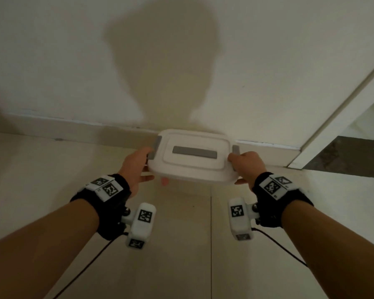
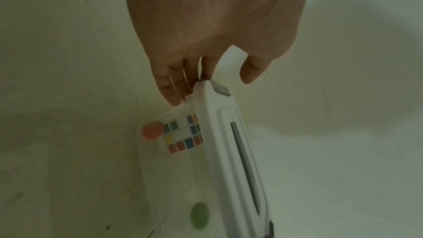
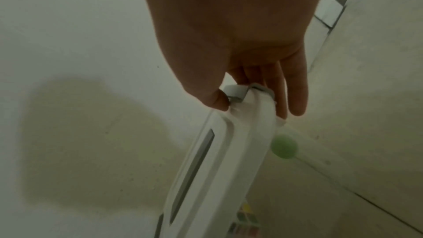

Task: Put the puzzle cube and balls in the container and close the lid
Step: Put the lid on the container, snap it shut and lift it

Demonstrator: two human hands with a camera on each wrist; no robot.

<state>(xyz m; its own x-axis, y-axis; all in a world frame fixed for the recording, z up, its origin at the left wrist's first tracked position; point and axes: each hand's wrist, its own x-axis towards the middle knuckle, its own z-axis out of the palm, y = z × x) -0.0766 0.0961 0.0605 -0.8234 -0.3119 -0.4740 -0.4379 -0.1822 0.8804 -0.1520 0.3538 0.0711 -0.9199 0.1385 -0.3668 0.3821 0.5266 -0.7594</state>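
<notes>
A clear container with a white lid [image 1: 192, 169] on top sits on the floor by the wall. The lid has a grey bar and grey latches [image 1: 156, 147] at both ends. My left hand [image 1: 148, 165] grips the left end, thumb by the latch and fingers under the rim. My right hand [image 1: 235, 169] grips the right end the same way. Through the clear wall, the left wrist view shows the puzzle cube [image 2: 183, 133], an orange ball [image 2: 152, 130] and a green ball [image 2: 200, 215]. The right wrist view shows the green ball [image 3: 283, 147] below the lid [image 3: 240, 151].
The wall and its baseboard [image 1: 73, 128] run right behind the container. A white door frame [image 1: 324, 130] and a dark floor strip [image 1: 341, 156] lie to the right. Pale floor tiles [image 1: 181, 266] stretch toward me.
</notes>
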